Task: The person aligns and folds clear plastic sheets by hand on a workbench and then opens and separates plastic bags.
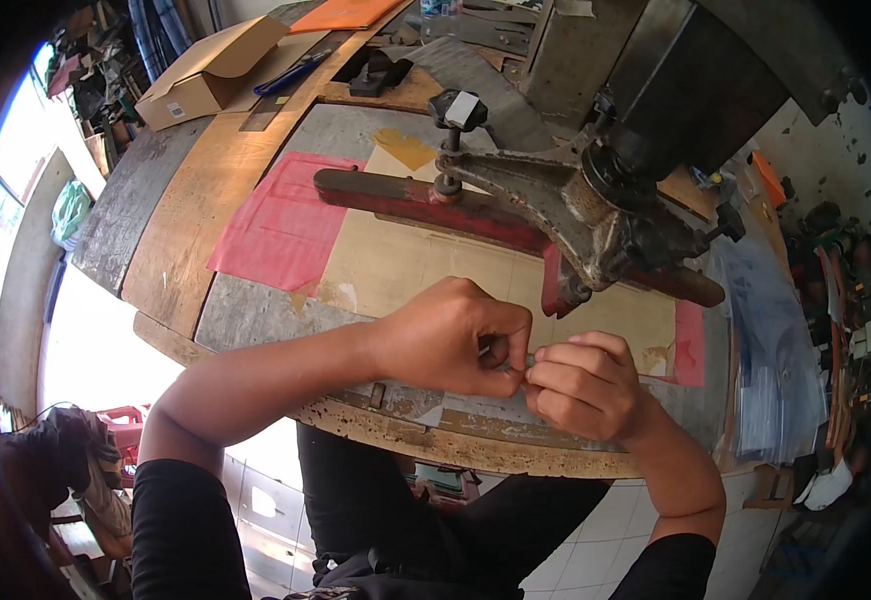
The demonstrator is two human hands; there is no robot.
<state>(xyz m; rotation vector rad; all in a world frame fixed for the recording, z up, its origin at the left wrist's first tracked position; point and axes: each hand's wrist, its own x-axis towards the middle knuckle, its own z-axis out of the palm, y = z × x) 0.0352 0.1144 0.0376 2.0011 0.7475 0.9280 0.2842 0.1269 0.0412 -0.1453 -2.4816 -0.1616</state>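
Note:
My left hand [455, 338] is closed in a pinch above the front edge of the machine bed [245, 310]. Touching its fingertips, my right hand [583, 388] has its fingers curled together. A small greyish thing shows between the two hands, too small to name. Behind the hands lies a tan sheet [395, 262] with pink material [290, 220] at its left end. A red and dark metal bar [425, 205] of the machine hangs over the sheet, joined to a metal bracket [525, 180].
At the back left stand an open cardboard box [210, 75] and a blue cutter [295, 72]. The machine's dark column [695, 80] rises at the upper right. Clear plastic sheets [775, 360] hang at the right edge. An orange folder [345, 14] lies at the back.

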